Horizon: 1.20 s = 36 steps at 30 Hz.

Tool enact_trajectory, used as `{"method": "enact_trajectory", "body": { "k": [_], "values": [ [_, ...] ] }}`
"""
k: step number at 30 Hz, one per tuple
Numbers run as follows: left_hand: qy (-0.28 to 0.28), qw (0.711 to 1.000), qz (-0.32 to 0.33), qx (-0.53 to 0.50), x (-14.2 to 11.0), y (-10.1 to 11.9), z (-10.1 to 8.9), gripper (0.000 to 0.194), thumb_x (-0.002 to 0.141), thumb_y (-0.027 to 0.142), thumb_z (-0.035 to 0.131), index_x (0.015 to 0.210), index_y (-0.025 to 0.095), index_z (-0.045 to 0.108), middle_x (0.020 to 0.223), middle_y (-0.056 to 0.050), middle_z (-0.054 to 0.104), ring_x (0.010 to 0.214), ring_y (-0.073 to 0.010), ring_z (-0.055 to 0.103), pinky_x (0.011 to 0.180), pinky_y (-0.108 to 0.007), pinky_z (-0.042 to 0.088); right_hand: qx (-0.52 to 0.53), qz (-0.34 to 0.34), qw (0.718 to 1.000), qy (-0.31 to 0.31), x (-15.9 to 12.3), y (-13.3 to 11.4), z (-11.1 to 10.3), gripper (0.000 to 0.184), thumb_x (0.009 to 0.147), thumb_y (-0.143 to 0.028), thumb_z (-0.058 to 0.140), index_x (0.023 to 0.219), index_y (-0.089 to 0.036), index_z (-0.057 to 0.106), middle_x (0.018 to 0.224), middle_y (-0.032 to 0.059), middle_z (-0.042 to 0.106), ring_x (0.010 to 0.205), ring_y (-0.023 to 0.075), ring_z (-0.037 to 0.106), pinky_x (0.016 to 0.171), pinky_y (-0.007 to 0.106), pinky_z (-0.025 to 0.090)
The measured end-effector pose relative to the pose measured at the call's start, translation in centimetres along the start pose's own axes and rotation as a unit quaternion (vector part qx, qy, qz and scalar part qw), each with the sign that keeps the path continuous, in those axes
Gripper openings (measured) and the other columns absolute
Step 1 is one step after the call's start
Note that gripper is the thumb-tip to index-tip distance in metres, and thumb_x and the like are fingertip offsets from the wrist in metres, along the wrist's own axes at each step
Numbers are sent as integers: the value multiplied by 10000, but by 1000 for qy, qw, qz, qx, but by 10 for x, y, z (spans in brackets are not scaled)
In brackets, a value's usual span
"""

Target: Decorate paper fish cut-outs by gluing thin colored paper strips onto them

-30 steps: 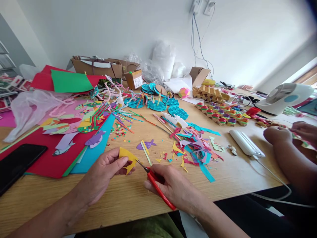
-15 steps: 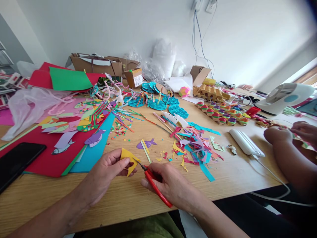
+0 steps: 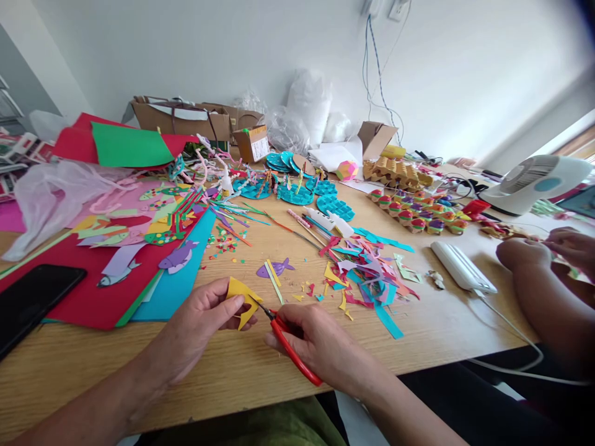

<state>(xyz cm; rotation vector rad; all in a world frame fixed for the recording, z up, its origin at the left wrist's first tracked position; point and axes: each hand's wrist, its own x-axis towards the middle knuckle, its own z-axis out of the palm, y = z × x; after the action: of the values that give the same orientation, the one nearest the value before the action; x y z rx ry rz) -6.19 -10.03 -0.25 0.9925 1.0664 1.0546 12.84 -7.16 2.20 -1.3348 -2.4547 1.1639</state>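
Observation:
My left hand [image 3: 195, 325] pinches a small yellow paper cutout [image 3: 242, 299] just above the wooden table [image 3: 242, 371]. My right hand [image 3: 320, 344] grips red-handled scissors [image 3: 288, 344], and the blade tips sit in the yellow paper's right edge. A purple paper fish [image 3: 275, 268] lies on the table just beyond the yellow piece. A heap of coloured paper scraps [image 3: 367, 275] lies to the right of it.
A black phone [image 3: 32, 300] rests on red paper sheets [image 3: 88, 297] at the left. Teal discs [image 3: 297, 192], a painted egg tray [image 3: 418, 214], a white power strip [image 3: 462, 269] and a fan [image 3: 534, 183] stand further back. Another person's hands [image 3: 539, 251] work at the right.
The yellow cutout has turned slightly in my left hand and the scissors have edged a little into it. Both hands stay in the same place.

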Motion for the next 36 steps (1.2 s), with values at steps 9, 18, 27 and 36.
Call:
{"method": "enact_trajectory", "body": {
  "k": [9, 18, 27, 36],
  "values": [
    [3, 1000, -10, 1, -1, 0, 0, 118, 771, 273, 576, 784, 166, 622, 758, -6, 612, 703, -131, 537, 636, -224, 438, -7, -4, 1000, 18, 4, 6, 3, 321, 778, -415, 558, 595, -159, 496, 503, -59, 403, 470, 60, 327, 431, 171, 232],
    [-12, 1000, -16, 16, -4, 3, 1, 138, 770, 290, 583, 753, 162, 629, 727, -12, 595, 660, -126, 497, 600, -216, 421, -17, -17, 1000, 4, 1, 5, 3, 322, 797, -457, 504, 668, -164, 539, 562, -40, 474, 498, 70, 376, 443, 183, 247],
    [-23, 999, -31, -2, -6, 1, 1, 114, 770, 270, 596, 762, 167, 643, 725, 0, 576, 663, -115, 479, 582, -190, 403, 0, -28, 1000, -3, 0, 8, 5, 314, 805, -452, 493, 683, -165, 538, 585, -39, 484, 510, 69, 376, 451, 178, 259],
    [-30, 998, -53, -28, -7, 1, -2, 144, 757, 292, 617, 750, 150, 638, 713, -6, 568, 652, -118, 489, 604, -217, 424, -16, -21, 1000, -3, 2, 7, 6, 342, 795, -465, 518, 645, -158, 530, 529, -54, 418, 481, 64, 328, 437, 185, 236]
  ]
}}
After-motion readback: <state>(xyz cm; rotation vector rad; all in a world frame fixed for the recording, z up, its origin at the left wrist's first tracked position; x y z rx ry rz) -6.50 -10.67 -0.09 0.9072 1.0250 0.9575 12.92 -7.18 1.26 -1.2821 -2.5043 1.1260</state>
